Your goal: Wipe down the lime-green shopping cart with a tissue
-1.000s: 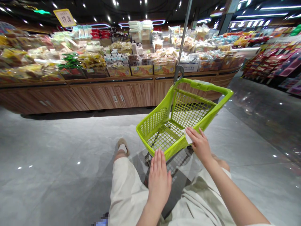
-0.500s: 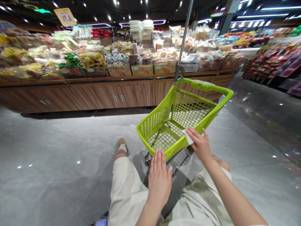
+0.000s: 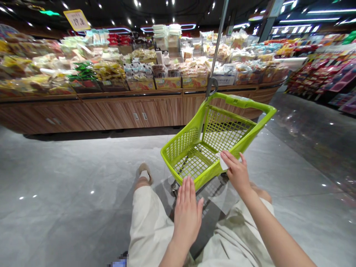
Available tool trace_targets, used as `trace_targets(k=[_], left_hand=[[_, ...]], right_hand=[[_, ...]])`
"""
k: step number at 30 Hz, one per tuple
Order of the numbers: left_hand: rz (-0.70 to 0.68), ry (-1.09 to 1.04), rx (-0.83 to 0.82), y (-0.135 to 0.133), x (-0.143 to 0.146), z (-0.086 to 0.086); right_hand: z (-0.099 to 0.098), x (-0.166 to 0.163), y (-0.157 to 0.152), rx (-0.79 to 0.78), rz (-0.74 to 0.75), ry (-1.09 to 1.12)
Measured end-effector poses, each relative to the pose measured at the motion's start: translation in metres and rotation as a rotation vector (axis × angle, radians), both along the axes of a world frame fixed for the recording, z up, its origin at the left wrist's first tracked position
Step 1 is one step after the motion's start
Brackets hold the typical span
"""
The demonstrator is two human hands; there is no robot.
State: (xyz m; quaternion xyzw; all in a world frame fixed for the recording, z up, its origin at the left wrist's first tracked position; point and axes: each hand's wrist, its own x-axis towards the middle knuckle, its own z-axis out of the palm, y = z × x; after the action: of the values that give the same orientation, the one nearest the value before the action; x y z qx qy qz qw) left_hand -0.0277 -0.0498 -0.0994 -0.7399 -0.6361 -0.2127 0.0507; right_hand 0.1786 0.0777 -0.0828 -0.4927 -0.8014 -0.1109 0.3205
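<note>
A lime-green shopping cart (image 3: 205, 174) with a grid-walled basket stands just in front of me, turned at an angle. My left hand (image 3: 187, 211) is stretched out flat with its fingers side by side, back upward; its fingertips are at the cart's near corner. My right hand (image 3: 236, 170) reaches to the cart's near rim farther right, fingers extended and thumb side apart. Beneath its fingers is a small white patch (image 3: 224, 163); whether it is a label or a loose piece of paper I cannot tell. The basket's grid floor is visible.
A long wood-fronted display counter (image 3: 133, 111) piled with packaged foods runs behind the cart. A thin metal pole (image 3: 218, 44) rises beside the cart's handle. A price sign (image 3: 77, 20) stands at upper left. More shelves (image 3: 317, 70) are at right. Grey tiled floor (image 3: 69, 178) lies around my legs.
</note>
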Motion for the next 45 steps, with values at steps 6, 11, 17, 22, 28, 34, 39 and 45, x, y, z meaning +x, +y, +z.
trace_targets(k=[6, 11, 17, 22, 28, 34, 39, 45], left_hand=[[0.017, -0.021, 0.012, -0.001, 0.004, 0.000], [-0.008, 0.016, 0.005, 0.000, -0.001, 0.000], [0.017, 0.007, 0.024, 0.000, 0.005, 0.000], [0.020, 0.010, 0.008, -0.001, 0.004, 0.000], [-0.001, 0.030, 0.011, -0.001, 0.000, 0.000], [0.030, 0.011, 0.032, 0.000, 0.007, -0.001], [-0.001, 0.030, 0.021, -0.001, 0.000, -0.001], [0.006, 0.029, 0.017, -0.001, 0.001, 0.000]], right_hand=[[-0.007, -0.056, -0.052, -0.014, 0.355, -0.153], [0.002, -0.020, -0.021, -0.048, 0.294, -0.175], [0.005, -0.008, -0.009, -0.041, 0.033, -0.101], [-0.002, -0.058, -0.058, -0.032, 0.408, -0.220], [0.007, 0.007, 0.005, -0.017, 0.066, -0.128], [0.001, -0.039, -0.033, -0.028, 0.151, -0.116], [-0.003, -0.052, -0.050, -0.017, 0.395, -0.182], [0.002, 0.014, 0.011, 0.005, 0.017, -0.049]])
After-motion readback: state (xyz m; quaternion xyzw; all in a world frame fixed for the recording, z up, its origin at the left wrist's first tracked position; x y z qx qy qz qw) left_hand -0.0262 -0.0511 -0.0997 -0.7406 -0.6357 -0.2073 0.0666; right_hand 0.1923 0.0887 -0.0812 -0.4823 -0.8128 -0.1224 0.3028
